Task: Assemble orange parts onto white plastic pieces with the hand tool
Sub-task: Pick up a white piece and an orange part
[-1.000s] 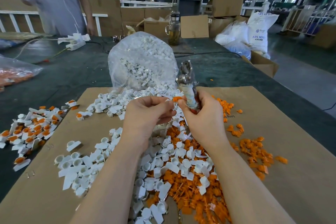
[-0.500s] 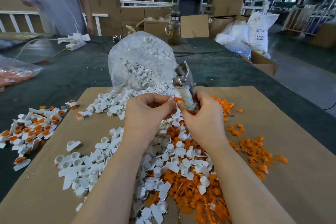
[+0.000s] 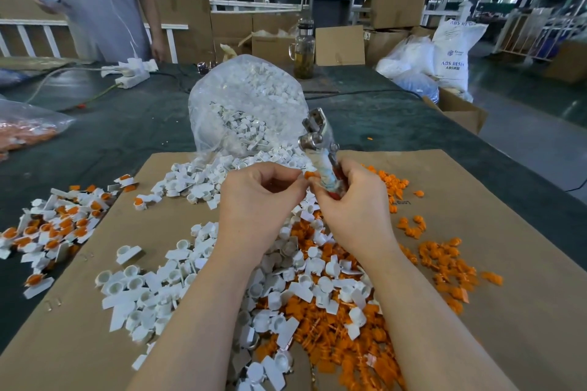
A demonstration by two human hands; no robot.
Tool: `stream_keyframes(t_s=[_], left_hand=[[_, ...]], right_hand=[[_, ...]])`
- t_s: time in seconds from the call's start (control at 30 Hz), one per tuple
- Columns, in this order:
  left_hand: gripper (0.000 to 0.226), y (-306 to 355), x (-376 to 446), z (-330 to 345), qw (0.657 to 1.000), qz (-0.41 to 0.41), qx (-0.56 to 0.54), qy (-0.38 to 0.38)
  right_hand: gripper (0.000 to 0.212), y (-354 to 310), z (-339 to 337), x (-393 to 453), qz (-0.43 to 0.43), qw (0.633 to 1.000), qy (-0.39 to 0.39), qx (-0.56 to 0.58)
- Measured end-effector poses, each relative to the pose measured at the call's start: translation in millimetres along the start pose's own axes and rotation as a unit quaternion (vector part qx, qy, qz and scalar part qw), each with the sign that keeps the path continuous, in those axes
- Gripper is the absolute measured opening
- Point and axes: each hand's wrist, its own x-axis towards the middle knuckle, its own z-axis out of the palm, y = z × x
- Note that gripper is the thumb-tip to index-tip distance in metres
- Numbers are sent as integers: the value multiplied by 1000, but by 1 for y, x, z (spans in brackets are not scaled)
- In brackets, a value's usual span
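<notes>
My right hand [image 3: 352,203] grips the wrapped handle of a metal hand tool [image 3: 317,143], whose jaw end points up and away. My left hand [image 3: 257,200] is closed beside it, thumb and fingers pinching toward a small orange part [image 3: 308,174] between the two hands; whether a white piece sits inside the left fingers is hidden. Beneath my hands lies a mixed heap of white plastic pieces [image 3: 178,282] and orange parts [image 3: 336,346] on a brown cardboard sheet [image 3: 508,232].
A clear bag of white pieces [image 3: 247,105] stands behind the tool. Assembled white-and-orange pieces [image 3: 54,228] lie at the left on the dark table [image 3: 127,130]. A bag of orange parts [image 3: 22,133] sits far left. A person [image 3: 95,0] stands across the table. A glass jar [image 3: 303,51] stands at the far edge.
The tool has tipped slightly left and my hands have drawn a little closer together around the orange part. The heaps have not moved.
</notes>
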Motion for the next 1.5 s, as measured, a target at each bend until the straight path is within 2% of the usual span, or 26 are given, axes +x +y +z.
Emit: stream_keyframes(t_s=[0.1, 0.37, 0.5, 0.73, 0.9, 1.27, 1.5], left_hand=[[13, 0, 1, 0, 1000, -4, 6, 6], [13, -3, 4, 1, 999, -27, 3, 29], [10, -4, 7, -3, 997, -47, -54, 35], [10, -5, 11, -7, 989, -50, -134, 43], [12, -8, 13, -9, 991, -34, -125, 41], [14, -5, 12, -9, 989, -20, -142, 32], [13, -4, 11, -9, 986, -18, -162, 33]], right_hand=[[10, 1, 0, 1, 12, 1000, -28, 4], [9, 0, -5, 4, 34, 994, -97, 40], [8, 2, -16, 6, 79, 981, -150, 97], [9, 6, -28, 7, 118, 955, -244, 123], [12, 6, -27, 7, 86, 945, -304, 80], [9, 5, -27, 4, 73, 939, -332, 60], [11, 2, -22, 4, 39, 949, -313, 4]])
